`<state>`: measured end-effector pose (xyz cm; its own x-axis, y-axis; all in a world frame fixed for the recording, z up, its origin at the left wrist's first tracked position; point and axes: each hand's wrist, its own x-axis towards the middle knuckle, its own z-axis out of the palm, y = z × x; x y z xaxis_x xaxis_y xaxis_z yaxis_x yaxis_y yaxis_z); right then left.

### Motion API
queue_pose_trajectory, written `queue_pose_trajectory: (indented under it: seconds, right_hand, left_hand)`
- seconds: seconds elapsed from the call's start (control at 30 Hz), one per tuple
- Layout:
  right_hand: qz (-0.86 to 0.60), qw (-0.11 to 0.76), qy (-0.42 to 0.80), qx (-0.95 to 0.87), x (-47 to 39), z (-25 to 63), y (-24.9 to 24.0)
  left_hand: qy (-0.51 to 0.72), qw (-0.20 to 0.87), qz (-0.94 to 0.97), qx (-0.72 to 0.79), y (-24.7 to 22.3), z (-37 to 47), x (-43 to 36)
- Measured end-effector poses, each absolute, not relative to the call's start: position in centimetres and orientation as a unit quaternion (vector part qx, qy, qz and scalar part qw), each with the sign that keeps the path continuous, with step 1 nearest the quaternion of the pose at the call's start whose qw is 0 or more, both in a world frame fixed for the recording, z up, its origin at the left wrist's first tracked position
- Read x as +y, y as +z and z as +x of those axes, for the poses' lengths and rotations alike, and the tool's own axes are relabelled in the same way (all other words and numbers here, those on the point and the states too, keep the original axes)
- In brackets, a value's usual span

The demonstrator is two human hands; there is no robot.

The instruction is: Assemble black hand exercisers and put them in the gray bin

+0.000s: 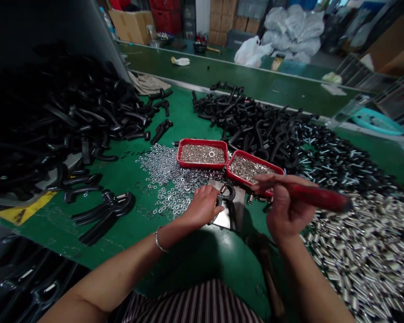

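Black part (233,214), long axis near-vertical in frame, lies just right of the nearer left hand (203,205) (grip unclear); right hand (287,216) clamps red-handled tool (318,195).

Your one camera sits on your head and looks forward and down, rather near, over the counter (235,251). Its near edge lies low in the view; the far edge is higher and more distant.
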<state>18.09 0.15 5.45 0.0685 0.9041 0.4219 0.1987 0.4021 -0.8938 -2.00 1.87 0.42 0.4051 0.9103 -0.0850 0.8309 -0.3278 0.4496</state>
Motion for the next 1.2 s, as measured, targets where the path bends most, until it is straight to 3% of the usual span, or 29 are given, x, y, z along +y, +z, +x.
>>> queue_pose_trajectory:
  seconds: [0.07, 0.2, 0.27, 0.37, 0.47, 0.6, 0.73, 0.93, 1.2]
  right_hand:
    - [-0.499, 0.486, 0.26, -0.669, -0.3, 20.6, 5.5]
    - [-0.522, 0.146, 0.195, -0.817, -2.6, 25.4, 1.8]
    - [-0.533, 0.077, 0.171, -0.825, -3.6, 27.3, 0.3]
    - [-0.542, 0.101, 0.161, -0.819, -3.5, 28.7, 1.2]
    - [-0.544, 0.159, 0.157, -0.809, -1.2, 26.9, 4.4]
    - [-0.498, 0.136, 0.122, -0.848, 4.7, 19.6, 6.9]
    - [-0.494, 0.08, 0.009, -0.866, 12.8, 12.5, 6.3]
    - [-0.515, 0.052, 0.017, -0.856, 17.7, 9.4, 3.5]
    - [-0.542, 0.143, 0.079, -0.824, 17.1, 10.8, 2.0]
  left_hand:
    - [0.096, 0.221, 0.808, 0.538, 0.2, -2.1, 1.7]
    - [0.12, 0.222, 0.804, 0.538, -0.3, -2.2, 0.8]
    - [0.133, 0.222, 0.81, 0.526, -0.2, -2.3, 0.6]
    - [0.16, 0.203, 0.84, 0.477, 0.7, -3.5, 2.4]
    - [0.173, 0.117, 0.851, 0.481, 2.0, -5.9, 7.2]
    - [0.054, -0.002, 0.798, 0.6, 3.6, -8.7, 14.3]
    - [0.044, -0.033, 0.801, 0.597, 3.4, -9.4, 17.2]
    - [0.073, -0.062, 0.791, 0.604, 1.5, -9.7, 15.8]
    - [0.114, -0.059, 0.797, 0.591, 0.5, -9.7, 16.1]
